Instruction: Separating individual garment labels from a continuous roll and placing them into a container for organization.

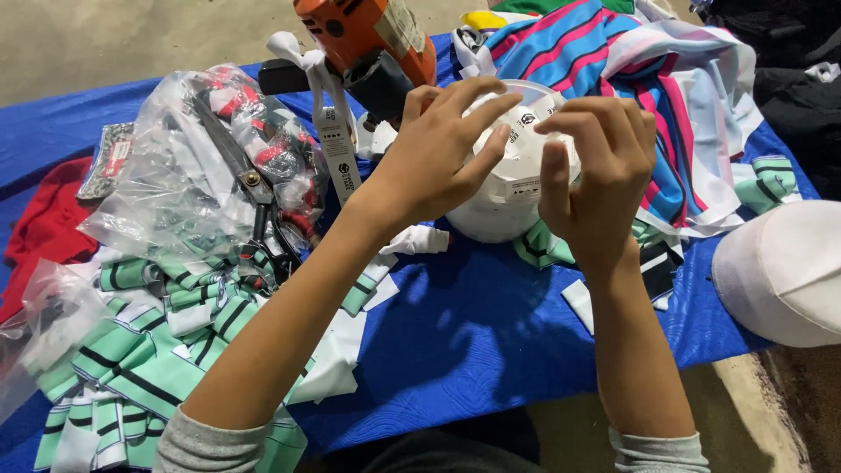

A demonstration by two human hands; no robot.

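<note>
My left hand [438, 153] and my right hand [600, 166] are both on a white roll of printed fabric labels [512, 180] that rests on a blue quilted mat [473, 333]. The left fingers curl over the roll's top and left side. The right fingers pinch at its upper right edge, apparently on the free end of the label tape. A loose strip of the same white label tape [337, 144] hangs down to the left of the roll.
An orange power tool [368, 39] stands behind the roll. Black scissors [258, 206] lie on a clear plastic bag [184, 166] over green striped fabric pieces [140, 368]. Pink-and-blue striped cloth [631, 61] is at the back right, a white cap [784, 271] at right.
</note>
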